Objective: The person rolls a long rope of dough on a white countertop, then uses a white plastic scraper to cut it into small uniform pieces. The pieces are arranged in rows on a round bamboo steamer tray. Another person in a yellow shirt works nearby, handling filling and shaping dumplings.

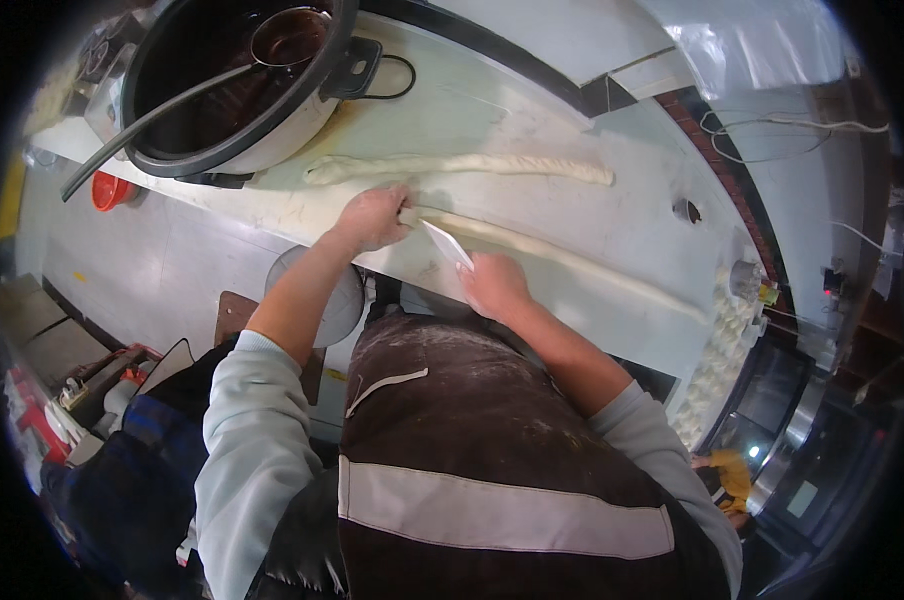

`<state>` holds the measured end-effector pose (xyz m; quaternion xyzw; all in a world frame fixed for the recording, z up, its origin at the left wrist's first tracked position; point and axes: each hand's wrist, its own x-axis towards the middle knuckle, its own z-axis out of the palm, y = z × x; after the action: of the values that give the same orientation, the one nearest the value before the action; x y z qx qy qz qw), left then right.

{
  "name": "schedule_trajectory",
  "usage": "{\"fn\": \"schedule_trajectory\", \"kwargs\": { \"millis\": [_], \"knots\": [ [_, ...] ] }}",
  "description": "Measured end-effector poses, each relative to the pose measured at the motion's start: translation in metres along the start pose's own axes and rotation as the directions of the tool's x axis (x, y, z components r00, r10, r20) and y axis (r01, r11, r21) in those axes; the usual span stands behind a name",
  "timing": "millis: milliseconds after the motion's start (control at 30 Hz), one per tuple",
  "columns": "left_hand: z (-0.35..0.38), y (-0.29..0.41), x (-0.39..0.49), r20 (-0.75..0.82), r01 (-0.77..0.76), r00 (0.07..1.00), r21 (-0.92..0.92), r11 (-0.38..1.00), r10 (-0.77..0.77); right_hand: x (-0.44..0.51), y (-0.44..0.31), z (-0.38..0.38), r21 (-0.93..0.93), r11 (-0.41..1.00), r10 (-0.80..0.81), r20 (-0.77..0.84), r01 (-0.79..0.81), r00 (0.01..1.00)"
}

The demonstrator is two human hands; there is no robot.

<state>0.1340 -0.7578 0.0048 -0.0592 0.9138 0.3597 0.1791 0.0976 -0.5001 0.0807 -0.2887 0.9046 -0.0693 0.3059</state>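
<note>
A long thin rope of dough (549, 247) stretches across the pale worktop (617, 217). At its left end is my left hand (377, 217), its fingers bent at the dough; whether they grip it is unclear. My right hand (495, 285) holds a white flat scraper (446, 244), whose tip points up and left, close to the rope near my left fingertips. Farther back lies a second, thicker dough rope (459, 165), roughly level across the worktop.
A large dark-lined pot (287, 139) with a long-handled metal ladle (189, 94) stands at the back left. Rows of small dough pieces (711, 367) line the right end. Below the front edge are a round stool (332, 300) and a red bucket (112, 190). A person in yellow (731, 476) appears at far right.
</note>
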Motion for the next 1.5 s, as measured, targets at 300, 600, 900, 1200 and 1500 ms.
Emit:
{"fn": "schedule_trajectory", "kwargs": {
  "millis": [300,600,900,1200,1500],
  "knots": [
    [0.018,-0.024,-0.005,-0.232,-0.158,0.961,-0.02,0.987,0.149,-0.005,-0.008,-0.002,0.034,0.999,0.018,-0.01,-0.018,1.0],
    [0.02,-0.03,-0.013,-0.241,-0.163,0.958,-0.007,0.987,0.157,0.013,-0.054,-0.015,0.406,0.912,0.14,-0.182,-0.055,0.973],
    [0.018,-0.033,-0.007,-0.215,-0.183,0.959,0.026,0.983,0.185,0.053,-0.077,-0.006,0.32,0.935,0.207,-0.138,-0.154,0.969],
    [0.015,-0.033,-0.003,-0.222,-0.2,0.955,0.014,0.98,0.198,0.076,-0.088,-0.008,0.267,0.95,0.208,-0.16,-0.16,0.965],
    [0.019,-0.038,0.003,-0.294,-0.277,0.918,0.009,0.961,0.267,0.104,-0.105,-0.024,0.201,0.943,0.27,0.008,-0.266,0.963]
  ]
}}
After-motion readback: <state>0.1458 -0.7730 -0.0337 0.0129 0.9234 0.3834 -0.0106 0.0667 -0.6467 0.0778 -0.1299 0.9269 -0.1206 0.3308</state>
